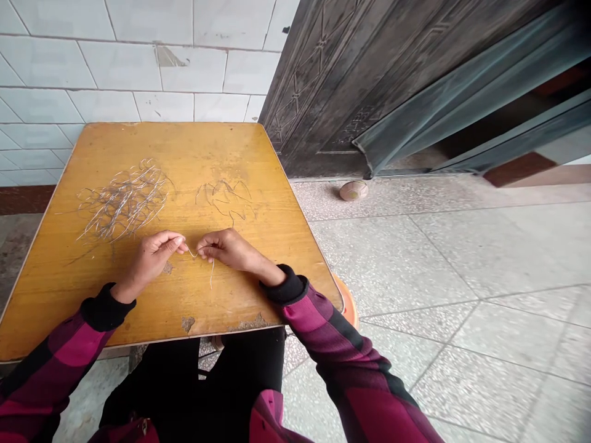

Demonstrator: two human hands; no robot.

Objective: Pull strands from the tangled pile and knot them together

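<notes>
Between my hands, over the front half of the table, runs a thin pale wire (191,253) with a bend in it. My left hand (159,251) pinches one end between thumb and fingertips. Closed on the same wire, my right hand (226,247) has a loose end hanging below its fingers. Beyond my left hand lies a tangled heap of thin silvery wires (127,200). A smaller, looser group of bent wires (226,197) rests on the tabletop beyond my right hand.
The yellow wooden table (184,144) has chipped patches near its front edge and stands against a white tiled wall (115,64). To the right are a dark carved door (323,92), a hanging curtain (429,117) and a rounded stone-like object (353,191) on the floor.
</notes>
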